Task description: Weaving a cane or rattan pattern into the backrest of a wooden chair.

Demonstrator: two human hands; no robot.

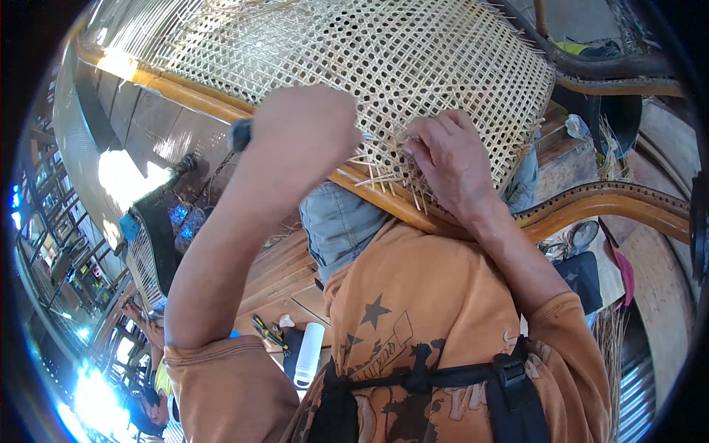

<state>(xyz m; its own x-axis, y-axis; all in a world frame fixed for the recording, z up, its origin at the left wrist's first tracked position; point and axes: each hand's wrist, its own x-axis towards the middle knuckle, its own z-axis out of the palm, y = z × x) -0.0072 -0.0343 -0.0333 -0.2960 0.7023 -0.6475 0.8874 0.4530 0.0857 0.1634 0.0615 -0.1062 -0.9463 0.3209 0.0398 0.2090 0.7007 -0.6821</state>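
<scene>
A wooden frame (413,210) with an open-weave cane panel (354,52) lies across my lap. My left hand (303,129) is closed around a tool with a dark blue handle (240,135), held at the panel's near edge. My right hand (447,159) rests on the same edge just to the right, fingers pinching loose cane strand ends (384,173) that stick out over the frame. The tool's tip is hidden behind my left hand.
A curved wooden frame piece (613,203) runs to the right. On the wooden floor lie a white cylinder (309,354), small hand tools (269,334) and cane bundles (609,340). Another woven panel (144,258) stands at the left, and another person (151,402) sits at the lower left.
</scene>
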